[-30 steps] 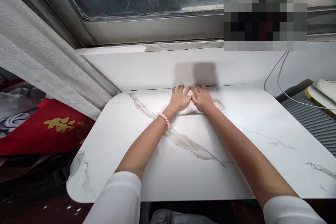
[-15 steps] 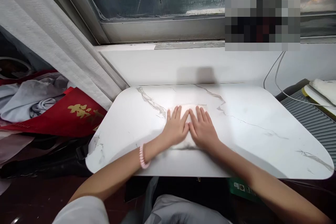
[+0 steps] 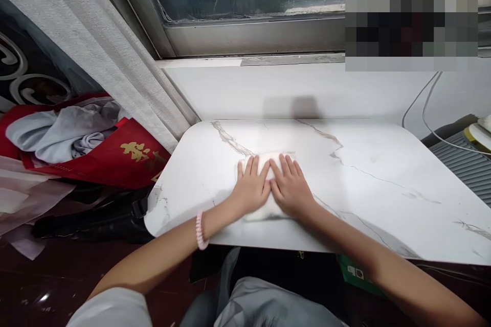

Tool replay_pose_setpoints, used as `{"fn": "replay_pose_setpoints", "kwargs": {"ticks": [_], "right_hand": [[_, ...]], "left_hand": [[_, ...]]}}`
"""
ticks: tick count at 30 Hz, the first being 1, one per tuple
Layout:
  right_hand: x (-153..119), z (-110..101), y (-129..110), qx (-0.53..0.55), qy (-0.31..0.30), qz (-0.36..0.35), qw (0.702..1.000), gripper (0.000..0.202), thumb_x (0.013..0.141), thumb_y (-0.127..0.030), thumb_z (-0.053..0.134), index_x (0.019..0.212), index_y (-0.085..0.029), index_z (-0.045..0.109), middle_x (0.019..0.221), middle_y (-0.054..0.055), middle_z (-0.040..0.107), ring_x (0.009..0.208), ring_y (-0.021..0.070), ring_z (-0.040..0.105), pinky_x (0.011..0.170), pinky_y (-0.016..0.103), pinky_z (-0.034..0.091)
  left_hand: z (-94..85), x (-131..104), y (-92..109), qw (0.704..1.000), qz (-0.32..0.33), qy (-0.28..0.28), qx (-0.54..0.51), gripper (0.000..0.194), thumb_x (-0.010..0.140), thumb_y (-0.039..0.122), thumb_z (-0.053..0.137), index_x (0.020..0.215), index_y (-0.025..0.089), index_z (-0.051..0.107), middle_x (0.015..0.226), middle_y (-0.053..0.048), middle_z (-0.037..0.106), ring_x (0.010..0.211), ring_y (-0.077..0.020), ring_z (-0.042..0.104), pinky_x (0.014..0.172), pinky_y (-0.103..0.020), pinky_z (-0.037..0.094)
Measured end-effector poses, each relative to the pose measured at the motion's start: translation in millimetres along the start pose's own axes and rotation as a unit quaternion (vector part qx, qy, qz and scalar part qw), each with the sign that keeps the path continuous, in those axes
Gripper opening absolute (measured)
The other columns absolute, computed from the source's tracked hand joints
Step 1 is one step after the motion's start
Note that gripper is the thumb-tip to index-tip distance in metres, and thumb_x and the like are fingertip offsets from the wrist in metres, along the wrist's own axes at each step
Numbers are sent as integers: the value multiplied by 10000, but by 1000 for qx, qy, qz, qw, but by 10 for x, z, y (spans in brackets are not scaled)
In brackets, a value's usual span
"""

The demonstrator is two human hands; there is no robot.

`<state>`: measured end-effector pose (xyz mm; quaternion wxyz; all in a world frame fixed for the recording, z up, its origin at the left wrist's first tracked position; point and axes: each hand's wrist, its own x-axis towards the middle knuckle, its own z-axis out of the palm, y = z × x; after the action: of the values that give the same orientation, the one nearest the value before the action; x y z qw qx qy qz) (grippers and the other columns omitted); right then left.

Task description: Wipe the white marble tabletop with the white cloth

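Left hand (image 3: 251, 188) and right hand (image 3: 291, 188) flat on soft white cloth (image 3: 270, 210), fingers spread, thumbs meeting. Cloth is folded, roughly rectangular, near the front edge of the smooth, round-cornered, grey-veined white desk (image 3: 368, 189). Coiled pink band (image 3: 201, 231) on left wrist. Ribbed grey panel (image 3: 462, 168) right of desk.

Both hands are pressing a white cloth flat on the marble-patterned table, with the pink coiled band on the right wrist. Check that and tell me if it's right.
Not quite: in the head view, the pink coiled band is on the left wrist, not the right. The rest stands.
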<state>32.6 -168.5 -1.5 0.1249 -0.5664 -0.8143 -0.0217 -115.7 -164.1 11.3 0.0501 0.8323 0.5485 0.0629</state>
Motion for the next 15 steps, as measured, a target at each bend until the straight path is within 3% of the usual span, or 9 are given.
{"fn": "replay_pose_setpoints", "kwargs": {"ticks": [8,11,15], "right_hand": [[1336,271,216,7,24,47,999,527,946,-242,336,1446,-107,433,1510,202,387,1395,332,330,1103,487,262],[1631,376,211,-5,50,49,998,517,936,-222,325,1418,-92,460,1479,207,424,1365,341,358,1084,493,269],[1806,449,226,-13,61,40,997,513,934,-221,316,1406,-93,472,1452,200,457,1342,328,377,1081,477,265]], "left_hand": [[-54,1223,-704,1000,-22,20,6,495,987,273,316,1473,188,352,1554,-152,310,1444,-286,249,1150,-546,197],[-84,1455,-906,999,-12,32,3,483,985,265,309,1459,201,374,1538,-137,342,1427,-270,280,1147,-522,217],[-86,1558,-1021,999,-19,39,1,484,985,275,315,1458,193,377,1529,-146,352,1426,-266,281,1150,-511,212]]}}
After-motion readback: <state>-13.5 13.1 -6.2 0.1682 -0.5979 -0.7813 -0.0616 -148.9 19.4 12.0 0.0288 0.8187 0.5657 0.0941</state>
